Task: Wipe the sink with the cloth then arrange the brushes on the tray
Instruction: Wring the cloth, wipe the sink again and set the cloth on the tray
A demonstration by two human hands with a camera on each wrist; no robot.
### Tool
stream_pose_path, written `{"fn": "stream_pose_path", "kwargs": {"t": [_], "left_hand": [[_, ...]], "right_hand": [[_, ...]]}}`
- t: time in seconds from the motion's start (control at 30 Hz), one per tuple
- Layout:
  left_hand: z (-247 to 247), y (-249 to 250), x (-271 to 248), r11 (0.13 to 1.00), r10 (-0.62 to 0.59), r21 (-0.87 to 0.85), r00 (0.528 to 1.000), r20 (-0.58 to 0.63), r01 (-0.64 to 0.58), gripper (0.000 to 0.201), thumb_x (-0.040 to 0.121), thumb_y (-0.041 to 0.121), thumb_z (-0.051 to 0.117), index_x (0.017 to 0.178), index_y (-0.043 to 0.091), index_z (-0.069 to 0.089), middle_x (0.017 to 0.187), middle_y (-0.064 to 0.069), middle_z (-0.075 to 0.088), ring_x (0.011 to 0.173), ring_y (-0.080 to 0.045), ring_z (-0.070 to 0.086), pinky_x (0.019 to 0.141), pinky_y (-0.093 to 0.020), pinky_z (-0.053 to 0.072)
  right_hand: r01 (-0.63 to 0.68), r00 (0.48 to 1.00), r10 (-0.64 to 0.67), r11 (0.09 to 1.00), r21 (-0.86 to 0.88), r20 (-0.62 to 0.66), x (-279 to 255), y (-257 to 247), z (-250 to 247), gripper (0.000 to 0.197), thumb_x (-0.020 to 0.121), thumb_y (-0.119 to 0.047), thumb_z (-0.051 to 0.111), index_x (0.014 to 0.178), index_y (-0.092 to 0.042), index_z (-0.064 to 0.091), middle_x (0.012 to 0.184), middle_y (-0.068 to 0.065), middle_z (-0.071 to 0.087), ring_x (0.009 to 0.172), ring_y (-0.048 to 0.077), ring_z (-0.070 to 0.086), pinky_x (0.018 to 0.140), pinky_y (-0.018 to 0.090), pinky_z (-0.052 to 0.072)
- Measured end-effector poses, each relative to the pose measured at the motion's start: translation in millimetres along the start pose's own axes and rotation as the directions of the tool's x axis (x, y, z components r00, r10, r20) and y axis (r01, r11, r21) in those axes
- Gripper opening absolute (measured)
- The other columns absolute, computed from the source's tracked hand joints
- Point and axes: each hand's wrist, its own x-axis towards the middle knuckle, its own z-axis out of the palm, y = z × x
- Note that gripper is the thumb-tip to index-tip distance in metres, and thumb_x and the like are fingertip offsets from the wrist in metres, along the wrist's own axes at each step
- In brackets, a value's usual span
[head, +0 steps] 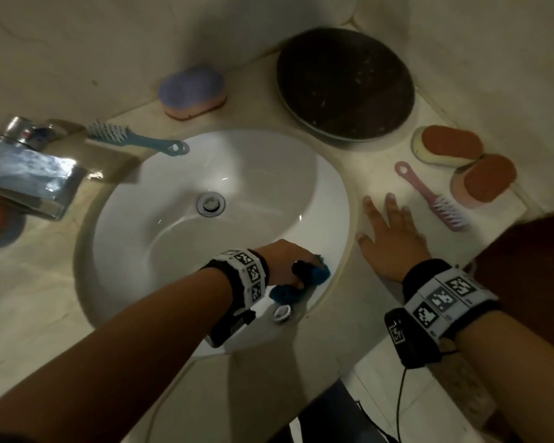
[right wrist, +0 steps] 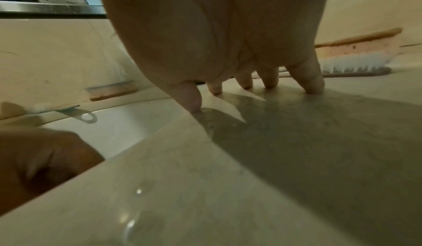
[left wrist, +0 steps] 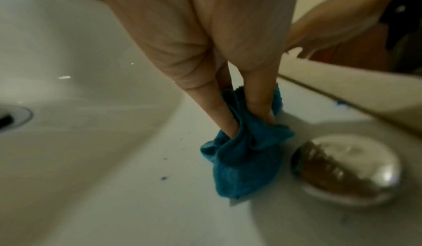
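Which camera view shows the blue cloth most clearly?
The left wrist view: the blue cloth fills the middle, bunched between fingers of the left hand against the sink. The head view shows only small pieces under that hand. The right wrist view does not show it.

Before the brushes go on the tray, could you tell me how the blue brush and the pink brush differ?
The blue brush lies behind the sink near the tap, its handle overhanging the basin; the pink brush lies on the counter to the sink's right. The blue one's bristles point left, the pink one's toward the person. Both have looped handles; no hand touches either.
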Motion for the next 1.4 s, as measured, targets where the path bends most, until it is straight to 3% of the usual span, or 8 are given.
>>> {"fn": "stream_pose_path", "kwargs": {"t": [0.13, 0.27, 0.43, 0.6, 0.67, 0.8, 1.17, 1.4], "left_hand": [[0.1, -26.9, -9.4, 0.984, -0.169, 0.071, 0.978, 0.125, 0.161, 0.043, 0.086, 0.021, 0.062, 0.128, 0.022, 0.056, 0.129, -0.003, 0.057, 0.120, -0.024, 0.052, 0.104, -0.032, 0.040], [-1.3, -45.9, -22.7, 0.963, -0.208, 0.204, 0.969, 0.133, 0.178, 0.040, 0.090, 0.016, 0.059, 0.129, 0.023, 0.056, 0.132, -0.002, 0.056, 0.120, -0.021, 0.052, 0.099, -0.024, 0.037], [-5.7, -51.3, -26.0, 0.952, -0.217, 0.247, 0.968, 0.122, 0.182, 0.040, 0.089, 0.012, 0.058, 0.128, 0.019, 0.057, 0.131, -0.005, 0.057, 0.121, -0.023, 0.052, 0.101, -0.028, 0.038], [-8.9, -26.3, -35.6, 0.989, -0.114, -0.097, 0.991, -0.070, 0.107, 0.038, 0.083, 0.017, 0.067, 0.121, 0.021, 0.063, 0.122, 0.001, 0.063, 0.113, -0.016, 0.056, 0.097, -0.023, 0.038], [-8.9, -5.3, -37.1, 0.964, -0.044, -0.262, 0.998, -0.042, 0.031, 0.041, 0.080, 0.015, 0.071, 0.120, 0.019, 0.063, 0.119, 0.000, 0.065, 0.108, -0.014, 0.058, 0.095, -0.022, 0.042], [-1.8, 15.3, -31.6, 0.941, 0.022, -0.339, 0.996, 0.086, 0.008, 0.036, 0.079, 0.009, 0.072, 0.114, 0.012, 0.064, 0.118, -0.004, 0.063, 0.098, -0.016, 0.060, 0.088, -0.027, 0.051], [10.2, -21.4, -22.7, 0.991, -0.105, 0.094, 0.992, 0.063, 0.099, 0.027, 0.089, 0.013, 0.053, 0.114, 0.017, 0.065, 0.117, -0.003, 0.064, 0.108, -0.021, 0.058, 0.090, -0.024, 0.041], [7.0, -50.6, 2.2, 0.974, -0.207, 0.101, 0.978, 0.016, 0.205, 0.027, 0.090, 0.020, 0.053, 0.113, 0.015, 0.066, 0.119, -0.006, 0.064, 0.106, -0.024, 0.059, 0.090, -0.027, 0.042]], "right_hand": [[0.005, 1.000, -0.005, 1.000, -0.004, -0.020, 0.8, -2.1, 1.6, 0.065, 0.096, -0.043, 0.031, 0.146, -0.039, -0.010, 0.157, -0.002, -0.019, 0.146, 0.029, -0.009, 0.114, 0.059, 0.012], [0.002, 0.999, -0.003, 1.000, -0.025, -0.034, 0.8, -2.3, 4.7, 0.065, 0.096, -0.044, 0.030, 0.147, -0.038, -0.011, 0.158, -0.002, -0.018, 0.146, 0.029, -0.008, 0.114, 0.059, 0.013], [-0.006, 0.999, 0.004, 0.999, -0.040, -0.037, 0.5, -3.9, 4.0, 0.065, 0.096, -0.044, 0.030, 0.147, -0.038, -0.011, 0.158, -0.001, -0.018, 0.146, 0.030, -0.008, 0.113, 0.059, 0.014], [-0.002, 0.999, 0.000, 0.999, -0.048, -0.038, -0.8, -4.1, 2.6, 0.065, 0.096, -0.044, 0.030, 0.147, -0.038, -0.010, 0.158, -0.001, -0.016, 0.146, 0.030, -0.007, 0.113, 0.059, 0.014], [-0.005, 1.000, 0.003, 0.999, -0.050, -0.029, -1.5, -4.3, 1.9, 0.065, 0.096, -0.044, 0.029, 0.147, -0.038, -0.011, 0.158, -0.001, -0.017, 0.146, 0.030, -0.007, 0.113, 0.059, 0.014], [-0.011, 1.000, 0.011, 0.999, -0.034, -0.010, -2.3, -5.3, 0.4, 0.064, 0.097, -0.044, 0.028, 0.146, -0.038, -0.012, 0.157, -0.002, -0.019, 0.146, 0.029, -0.010, 0.113, 0.059, 0.011], [-0.009, 1.000, 0.009, 1.000, -0.021, -0.014, -3.0, -5.8, 0.1, 0.064, 0.097, -0.043, 0.029, 0.146, -0.039, -0.012, 0.157, -0.001, -0.020, 0.146, 0.029, -0.011, 0.114, 0.059, 0.011], [-0.016, 1.000, 0.016, 0.999, -0.030, 0.002, -1.1, -9.0, -1.6, 0.066, 0.097, -0.040, 0.030, 0.147, -0.036, -0.012, 0.157, 0.001, -0.020, 0.146, 0.031, -0.010, 0.114, 0.059, 0.011]]}}
